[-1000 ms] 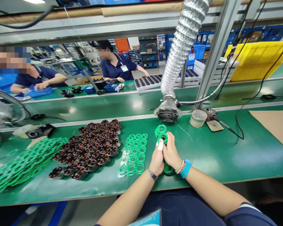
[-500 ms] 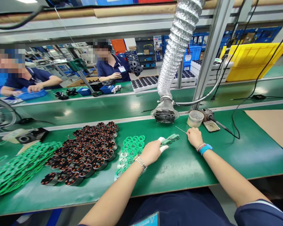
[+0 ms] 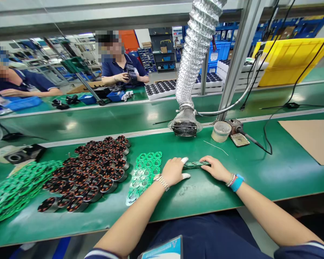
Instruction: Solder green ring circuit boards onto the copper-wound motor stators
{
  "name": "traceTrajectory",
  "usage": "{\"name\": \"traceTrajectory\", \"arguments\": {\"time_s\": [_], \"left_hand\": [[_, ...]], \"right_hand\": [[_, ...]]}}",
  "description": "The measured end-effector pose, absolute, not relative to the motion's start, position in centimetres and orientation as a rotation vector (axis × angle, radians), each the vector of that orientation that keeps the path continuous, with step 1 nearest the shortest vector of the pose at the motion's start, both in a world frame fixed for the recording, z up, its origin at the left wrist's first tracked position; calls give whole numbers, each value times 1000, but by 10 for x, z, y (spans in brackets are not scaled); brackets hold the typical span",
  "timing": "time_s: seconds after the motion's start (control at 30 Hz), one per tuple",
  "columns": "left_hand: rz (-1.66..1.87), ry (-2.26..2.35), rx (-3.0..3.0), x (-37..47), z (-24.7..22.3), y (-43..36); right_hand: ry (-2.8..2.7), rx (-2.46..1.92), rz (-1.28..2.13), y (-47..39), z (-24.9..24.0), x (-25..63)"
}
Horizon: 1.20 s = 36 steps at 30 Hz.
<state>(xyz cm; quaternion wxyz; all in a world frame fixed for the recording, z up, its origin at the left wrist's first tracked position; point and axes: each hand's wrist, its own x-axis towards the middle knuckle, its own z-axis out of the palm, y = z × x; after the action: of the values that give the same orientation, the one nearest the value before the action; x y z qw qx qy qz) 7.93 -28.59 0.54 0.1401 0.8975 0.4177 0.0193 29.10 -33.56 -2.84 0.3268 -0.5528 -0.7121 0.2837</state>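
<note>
My left hand [image 3: 173,171], with white finger cots on its thumb and a finger, grips the left end of a narrow stack of green circuit boards [image 3: 193,165]. The fingers of my right hand [image 3: 217,169] are closed on the stack's right end. The stack is on or just above the bench, seen along its edges. Beyond my right hand a thin, slightly bent pale wire [image 3: 216,146] lies on the bench. Left of my left hand lies a flat panel of ring-shaped green boards [image 3: 145,169], partly overlapped by my wrist.
Several motor stators with copper windings [image 3: 89,172] stand to the left, beside piled green board panels [image 3: 24,183]. A fume-extractor fan [image 3: 185,129] hangs at the back. A round tub [image 3: 221,131], a soldering iron [image 3: 250,136] and cardboard [image 3: 310,140] lie rightward. Two co-workers sit opposite.
My right hand has let go of the thin wire, now on the bench, and moved left to the board stack. My left hand has turned and lowered the stack slightly.
</note>
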Motion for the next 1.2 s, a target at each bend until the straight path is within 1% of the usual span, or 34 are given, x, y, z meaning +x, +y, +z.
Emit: {"name": "traceTrajectory", "arguments": {"time_s": [0.1,0.23,0.3,0.43,0.63,0.93,1.07,1.2], "left_hand": [[220,1327,2376,54,-1,-292],[417,1360,2240,47,-14,-295],[411,1348,2284,49,-16,-293],[280,1292,2461,51,-13,-283],[204,1292,2564,54,-13,-284],[238,1583,2478,70,-22,-297],[249,1607,2396,66,-21,-292],[242,1545,2385,56,-20,-283]], "right_hand": [[-1838,-1442,738,-331,-32,289],[-1833,-1443,702,-325,-32,288],[-1882,-1418,711,-323,-31,291],[-2017,-1365,705,-317,-29,304],[-2108,-1366,579,-309,-30,315],[-1995,-1486,320,-298,-49,293],[-2007,-1481,329,-270,-50,300],[-2084,-1441,385,-239,-34,319]]}}
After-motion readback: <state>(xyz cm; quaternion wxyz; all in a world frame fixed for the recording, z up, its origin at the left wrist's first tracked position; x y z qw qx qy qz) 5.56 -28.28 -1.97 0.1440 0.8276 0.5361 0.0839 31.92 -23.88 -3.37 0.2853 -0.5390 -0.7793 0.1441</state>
